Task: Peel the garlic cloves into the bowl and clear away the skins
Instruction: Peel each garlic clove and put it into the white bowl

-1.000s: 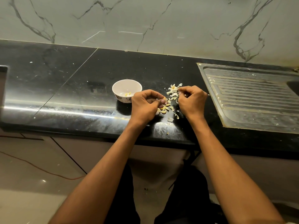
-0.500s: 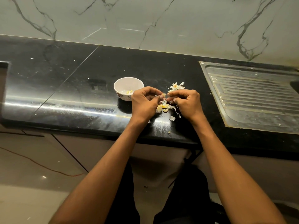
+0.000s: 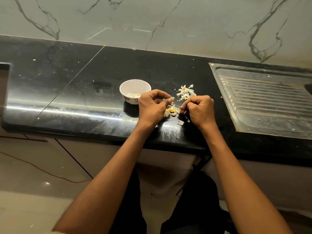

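Garlic work sits at the centre of the head view. The left hand pinches a garlic clove at its fingertips, held up, likely so the skin can be pulled free. The right hand is curled tight; whether it grips a scrap I cannot tell. Unpeeled cloves lie between the hands, within easy reach. The white bowl, just left of the hands, holds a few peeled cloves. Shed skins pile above the right hand, apart from the bowl.
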Action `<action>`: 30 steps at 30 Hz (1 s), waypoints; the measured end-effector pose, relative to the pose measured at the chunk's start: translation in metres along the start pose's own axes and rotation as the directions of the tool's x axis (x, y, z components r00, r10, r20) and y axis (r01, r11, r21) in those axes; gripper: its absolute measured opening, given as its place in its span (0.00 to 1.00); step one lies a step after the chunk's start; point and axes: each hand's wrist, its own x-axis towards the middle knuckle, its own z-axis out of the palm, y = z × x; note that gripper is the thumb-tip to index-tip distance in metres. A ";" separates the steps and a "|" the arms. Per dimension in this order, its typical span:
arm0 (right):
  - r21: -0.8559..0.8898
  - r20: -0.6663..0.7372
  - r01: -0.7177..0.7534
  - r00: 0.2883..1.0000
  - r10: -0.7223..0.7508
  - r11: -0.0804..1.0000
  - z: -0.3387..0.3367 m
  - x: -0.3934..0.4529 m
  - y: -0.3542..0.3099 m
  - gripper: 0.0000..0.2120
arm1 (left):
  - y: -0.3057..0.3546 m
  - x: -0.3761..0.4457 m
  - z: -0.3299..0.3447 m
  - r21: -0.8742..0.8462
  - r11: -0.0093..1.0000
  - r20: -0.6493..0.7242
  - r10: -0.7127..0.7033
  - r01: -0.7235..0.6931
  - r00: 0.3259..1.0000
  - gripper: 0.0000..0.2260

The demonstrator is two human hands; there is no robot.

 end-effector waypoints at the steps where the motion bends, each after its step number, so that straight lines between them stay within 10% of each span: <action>1: -0.022 -0.010 -0.015 1.000 0.014 1.000 0.001 0.000 0.000 0.16 | 0.000 0.000 0.000 -0.001 1.000 -0.001 -0.002 0.002 1.000 0.03; 10: 0.024 -0.193 -0.118 0.974 0.120 0.993 -0.002 0.002 0.001 0.18 | 0.002 -0.001 0.001 -0.008 1.000 0.002 -0.017 0.017 1.000 0.03; 18: 0.143 0.108 -0.075 0.992 0.059 0.987 -0.006 -0.016 -0.008 0.14 | 0.001 -0.001 0.000 -0.009 1.000 0.006 -0.010 0.010 1.000 0.03; 26: 0.034 -0.200 -0.095 0.975 0.100 0.995 -0.006 -0.012 0.000 0.18 | 0.000 -0.001 0.000 -0.001 1.000 0.006 -0.013 0.013 1.000 0.03; 30: 0.260 0.027 -0.027 0.999 0.020 0.965 -0.011 -0.020 -0.007 0.11 | 0.000 0.000 0.000 0.007 1.000 0.006 -0.007 0.007 1.000 0.03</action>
